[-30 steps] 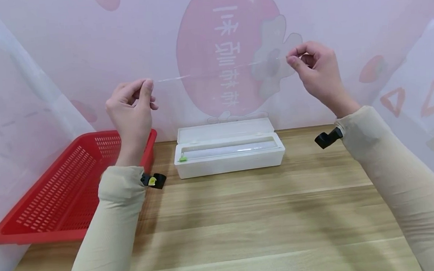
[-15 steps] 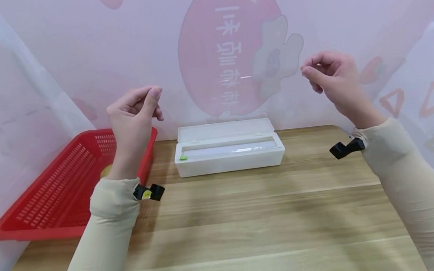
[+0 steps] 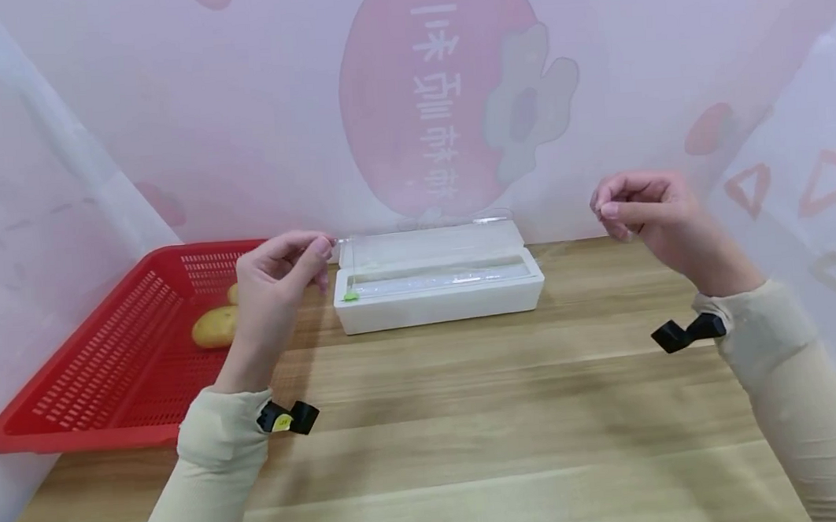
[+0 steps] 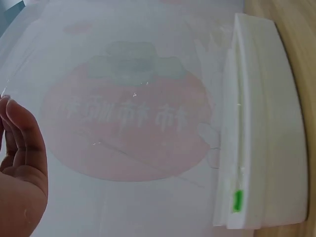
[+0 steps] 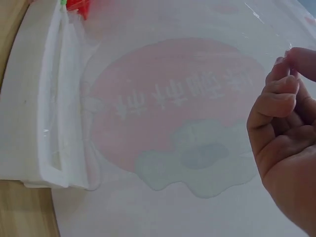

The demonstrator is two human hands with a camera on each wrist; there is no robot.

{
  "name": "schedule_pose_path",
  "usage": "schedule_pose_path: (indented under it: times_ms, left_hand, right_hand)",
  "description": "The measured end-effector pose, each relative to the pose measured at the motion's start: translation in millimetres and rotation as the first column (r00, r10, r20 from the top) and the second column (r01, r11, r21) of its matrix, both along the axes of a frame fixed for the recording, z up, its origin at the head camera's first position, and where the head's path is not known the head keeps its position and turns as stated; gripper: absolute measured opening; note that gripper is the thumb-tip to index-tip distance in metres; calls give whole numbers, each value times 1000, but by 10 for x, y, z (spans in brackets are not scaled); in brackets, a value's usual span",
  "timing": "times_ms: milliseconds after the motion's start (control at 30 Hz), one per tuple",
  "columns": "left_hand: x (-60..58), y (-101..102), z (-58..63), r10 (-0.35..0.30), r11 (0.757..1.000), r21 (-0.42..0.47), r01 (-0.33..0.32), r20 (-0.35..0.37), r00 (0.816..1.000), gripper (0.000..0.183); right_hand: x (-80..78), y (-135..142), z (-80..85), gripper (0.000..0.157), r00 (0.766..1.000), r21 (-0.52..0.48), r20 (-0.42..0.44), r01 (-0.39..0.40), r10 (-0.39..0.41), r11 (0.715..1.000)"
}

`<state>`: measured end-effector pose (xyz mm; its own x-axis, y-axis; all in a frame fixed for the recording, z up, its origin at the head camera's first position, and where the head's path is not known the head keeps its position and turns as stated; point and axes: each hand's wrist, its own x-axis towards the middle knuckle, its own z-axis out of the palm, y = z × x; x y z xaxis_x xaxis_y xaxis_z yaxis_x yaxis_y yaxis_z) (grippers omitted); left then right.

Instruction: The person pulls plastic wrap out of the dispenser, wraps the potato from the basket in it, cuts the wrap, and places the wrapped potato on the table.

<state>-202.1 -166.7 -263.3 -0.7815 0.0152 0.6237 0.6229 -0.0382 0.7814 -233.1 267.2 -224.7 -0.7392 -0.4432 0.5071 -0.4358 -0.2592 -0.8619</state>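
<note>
Clear cling film (image 3: 492,220) stretches between my two hands, visible mostly by its glints. My left hand (image 3: 272,292) pinches one corner between thumb and forefinger. At the right, my right hand (image 3: 664,220) pinches the opposite corner the same way. Below and behind the film stands a white cling film dispenser (image 3: 442,312), its lid (image 3: 431,244) up and a film roll (image 3: 447,279) inside. A green slide cutter (image 3: 350,296) sits at the dispenser's left end. In the right wrist view, film glints (image 5: 254,12) lie near the right fingertips.
A red plastic basket (image 3: 108,436) stands at the left, partly behind my left forearm. Inside it lie a potato (image 3: 214,327) and another, partly hidden potato (image 3: 232,293). The wooden table (image 3: 469,432) meets a printed backdrop (image 3: 275,103) behind the dispenser.
Both hands have come down, and the right one has also moved outward to the right. The film has come down with them, in front of the dispenser. The potatoes now show more.
</note>
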Motion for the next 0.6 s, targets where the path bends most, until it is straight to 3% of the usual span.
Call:
schedule_pose_path:
  times_ms: [133,233,367,500,600]
  left_hand:
    - [9,-39,-155,-62,994,-90,65,32,998,14]
    - [16,-67,-290,-123,959,-242,149,120,985,11]
    - [36,-116,-451,-207,852,-423,308,269,941,8]
    - [62,-180,-576,-254,741,-512,434,385,887,5]
    - [85,-224,-663,-260,655,-564,503,457,851,5]
  right_hand:
    - [-4,9,-242,16,999,-7,22,-50,50,999]
    - [-20,24,-441,21,995,7,46,-93,93,996]
    - [-30,66,-698,23,984,117,114,-151,138,982]
    - [-11,99,-894,22,963,199,188,-231,195,952]
    - [13,106,-1001,18,930,206,214,-343,299,917]
